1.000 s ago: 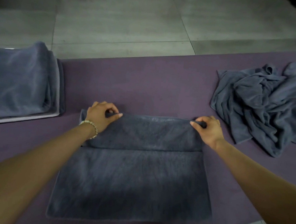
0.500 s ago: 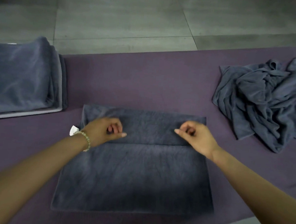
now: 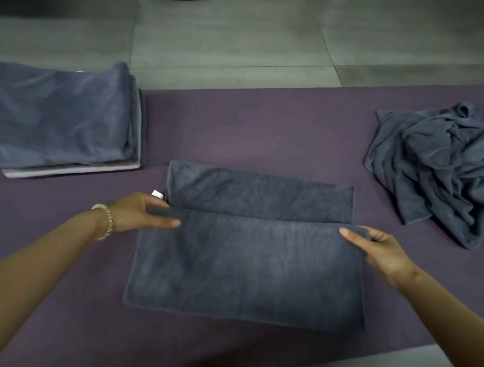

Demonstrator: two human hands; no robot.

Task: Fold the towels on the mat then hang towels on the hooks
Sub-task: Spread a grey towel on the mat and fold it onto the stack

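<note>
Grey towel (image 3: 247,258) flat mid-mat at 6 o'clock, both my hands clamped on its near layer's far corners.
Left hand (image 3: 135,213) pinches the 9 o'clock corner, thumb on top, fingers curled under; right hand (image 3: 379,253) pinches the 3 o'clock corner likewise. Folded strip lies just beyond that edge, white tag (image 3: 157,193) by my left fingers. Purple mat (image 3: 267,133) underneath. Folded towel stack (image 3: 59,119) at 10 o'clock, crumpled towel pile (image 3: 442,168) at 2 o'clock. Bracelet (image 3: 107,222) on left wrist.
</note>
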